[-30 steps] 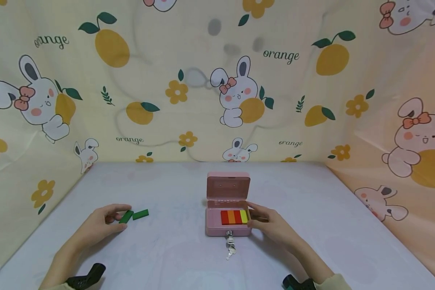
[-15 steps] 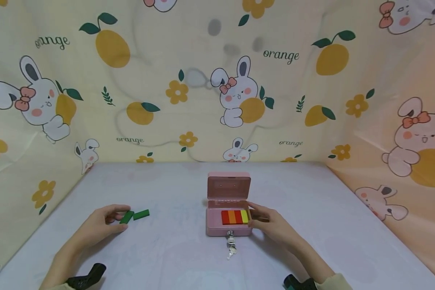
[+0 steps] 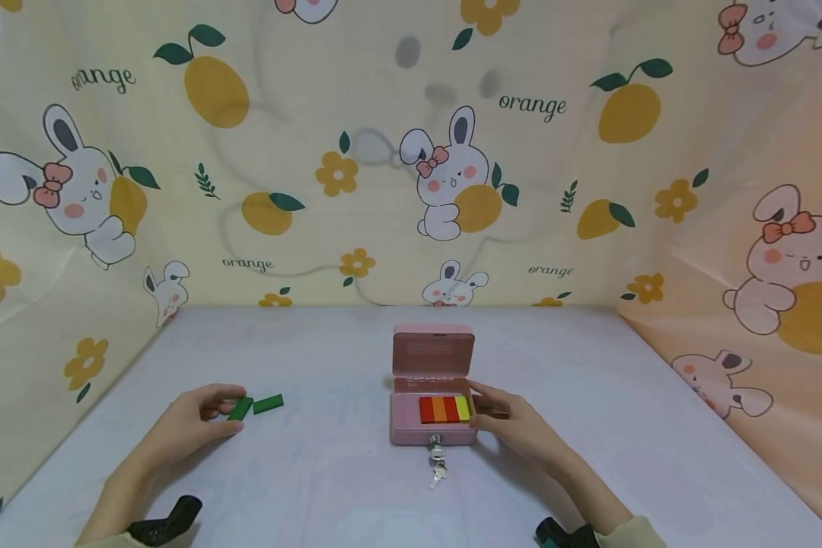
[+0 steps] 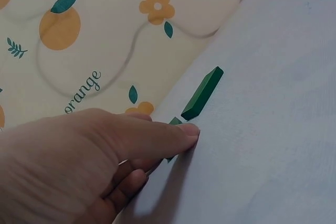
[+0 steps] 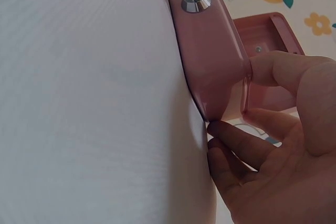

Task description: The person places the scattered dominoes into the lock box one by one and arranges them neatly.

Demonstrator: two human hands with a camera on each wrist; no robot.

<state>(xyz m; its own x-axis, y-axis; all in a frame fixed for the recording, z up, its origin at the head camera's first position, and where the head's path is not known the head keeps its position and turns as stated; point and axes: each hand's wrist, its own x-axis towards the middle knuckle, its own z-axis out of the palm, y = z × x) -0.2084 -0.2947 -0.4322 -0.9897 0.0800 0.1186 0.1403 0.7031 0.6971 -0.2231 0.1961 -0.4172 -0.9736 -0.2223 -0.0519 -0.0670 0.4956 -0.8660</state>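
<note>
My left hand (image 3: 195,422) is at the left of the table, pinching a small green block (image 3: 240,409) between thumb and fingers. A second green block (image 4: 203,93) lies just beyond its far end; the left wrist view shows the thumb covering much of the held one. In the middle stands a pink cash box (image 3: 411,435), lid (image 3: 431,354) raised. Red, orange and yellow blocks (image 3: 444,409) lie side by side in it, toward its right. My right hand (image 3: 517,426) grips the box's right side, thumb on the rim and fingers bent against the wall, as the right wrist view shows.
Keys (image 3: 438,472) hang from the lock (image 5: 196,1) on the front of the box. White cloth (image 3: 329,487) covers the table. A printed curtain (image 3: 370,228) closes off the back and both sides. Black straps with mounts (image 3: 167,521) sit on both wrists.
</note>
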